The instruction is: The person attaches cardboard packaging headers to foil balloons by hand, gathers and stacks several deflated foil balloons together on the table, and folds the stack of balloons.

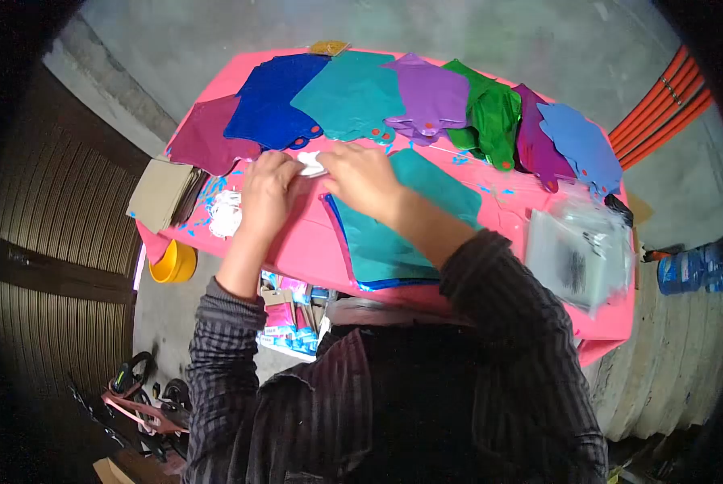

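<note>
Between my two hands is a small white piece (310, 164), folded or bunched, its kind not clear. My left hand (268, 192) pinches it from the left, fingers closed. From the right, the closed fingers of my right hand (364, 181) hold its other side. Under my right forearm lies a teal foil sheet (410, 234), flat and shiny, with dark blue and magenta edges showing beneath it. Just left of my left hand sits a bundle of thin white strands (225, 213). The fingertips partly cover the white piece.
Fanned stacks of flat foil shapes line the table's far side, including blue (277, 97), teal (353, 97) and green (494, 113). Brown cards (164, 194) stand left; clear plastic bags (579, 254) lie right. Blue scraps dot the pink tablecloth (297, 242). A yellow bucket (173, 262) is below.
</note>
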Demonstrator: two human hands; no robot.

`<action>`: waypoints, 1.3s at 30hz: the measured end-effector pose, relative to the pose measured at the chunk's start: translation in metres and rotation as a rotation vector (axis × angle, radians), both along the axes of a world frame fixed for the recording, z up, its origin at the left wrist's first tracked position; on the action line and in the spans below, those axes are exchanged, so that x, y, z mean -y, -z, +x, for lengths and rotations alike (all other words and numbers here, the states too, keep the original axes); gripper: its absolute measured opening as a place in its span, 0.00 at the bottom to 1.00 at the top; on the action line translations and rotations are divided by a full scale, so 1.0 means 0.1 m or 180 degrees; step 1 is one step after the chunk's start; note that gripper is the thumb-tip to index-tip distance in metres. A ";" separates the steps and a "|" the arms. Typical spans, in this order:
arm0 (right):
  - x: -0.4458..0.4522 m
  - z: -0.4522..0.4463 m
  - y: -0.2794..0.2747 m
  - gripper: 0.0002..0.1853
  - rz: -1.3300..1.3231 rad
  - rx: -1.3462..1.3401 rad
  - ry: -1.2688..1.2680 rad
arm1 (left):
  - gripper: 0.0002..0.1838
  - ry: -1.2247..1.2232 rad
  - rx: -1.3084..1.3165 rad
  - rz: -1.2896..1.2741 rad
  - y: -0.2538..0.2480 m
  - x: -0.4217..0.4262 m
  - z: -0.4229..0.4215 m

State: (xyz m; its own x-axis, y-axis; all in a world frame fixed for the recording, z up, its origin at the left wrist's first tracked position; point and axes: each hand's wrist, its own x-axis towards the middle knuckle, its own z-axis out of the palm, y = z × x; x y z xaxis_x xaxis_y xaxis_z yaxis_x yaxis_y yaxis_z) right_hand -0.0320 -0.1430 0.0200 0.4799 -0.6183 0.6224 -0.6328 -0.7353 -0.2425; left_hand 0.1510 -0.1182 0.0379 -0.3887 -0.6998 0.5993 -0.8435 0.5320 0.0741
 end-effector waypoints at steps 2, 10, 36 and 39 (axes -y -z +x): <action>0.05 0.09 0.01 0.09 -0.0062 -0.0127 -0.0046 | 0.09 0.0099 -0.0056 -0.0001 0.01 -0.05 -0.02; 0.21 0.22 0.08 0.06 -0.0257 -0.0547 -0.0485 | 0.09 0.0079 -0.0268 0.0115 0.06 -0.04 0.10; 1.03 -1.44 0.44 0.09 0.0119 -0.1459 0.1281 | 0.20 0.0228 0.0045 0.0401 0.56 1.31 -1.06; 1.05 -1.51 0.39 0.08 0.0269 -0.0931 0.1445 | 0.20 -0.0096 0.0411 0.1338 0.45 1.29 -1.12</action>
State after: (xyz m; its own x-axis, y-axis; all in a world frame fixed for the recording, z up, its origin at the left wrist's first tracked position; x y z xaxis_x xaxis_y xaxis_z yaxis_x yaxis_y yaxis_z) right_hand -0.1834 -0.2484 -0.0193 0.2987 -0.8457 0.4423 -0.9321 -0.3581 -0.0551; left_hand 0.0390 -0.2472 -0.0072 -0.4175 -0.8846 0.2078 -0.8747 0.4532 0.1718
